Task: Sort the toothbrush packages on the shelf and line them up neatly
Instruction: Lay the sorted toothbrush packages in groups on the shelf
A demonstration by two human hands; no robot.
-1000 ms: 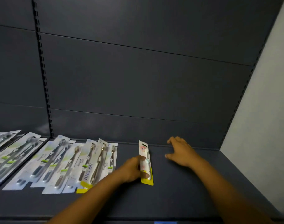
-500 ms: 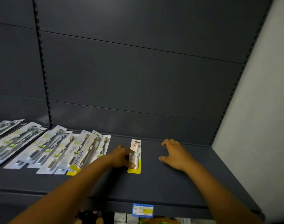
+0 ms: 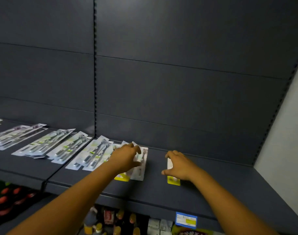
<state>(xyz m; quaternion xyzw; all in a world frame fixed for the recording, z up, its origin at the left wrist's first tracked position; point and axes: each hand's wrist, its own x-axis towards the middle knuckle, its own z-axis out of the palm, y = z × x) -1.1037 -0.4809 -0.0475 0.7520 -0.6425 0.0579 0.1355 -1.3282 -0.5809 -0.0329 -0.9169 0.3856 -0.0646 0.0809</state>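
I see my right hand (image 3: 179,166) hovering over a small toothbrush package with a yellow bottom edge (image 3: 173,178), fingers curved and spread like a claw; whether they touch the card I cannot tell, since the palm hides most of it. That package lies alone on the dark shelf (image 3: 212,189), near its front lip and well apart from the rest. My left hand (image 3: 126,158) rests on the right end of the main row, fingers loosely bent over a clear blister pack (image 3: 139,168) — the thumb seems to press its edge, though motion blur keeps me from calling it a pinch. Just beside that pack, a yellow-tipped card (image 3: 122,177) pokes out from under my wrist. To the left the row of toothbrush packages (image 3: 92,155) fans out, overlapping and angled, continuing onto the neighbouring shelf section (image 3: 17,168) with more packs (image 3: 48,145). A perforated upright (image 3: 94,65) splits the grey back panel. Below the shelf lip hangs a blue price tag (image 3: 186,219), with bottles (image 3: 109,221) on the level underneath.
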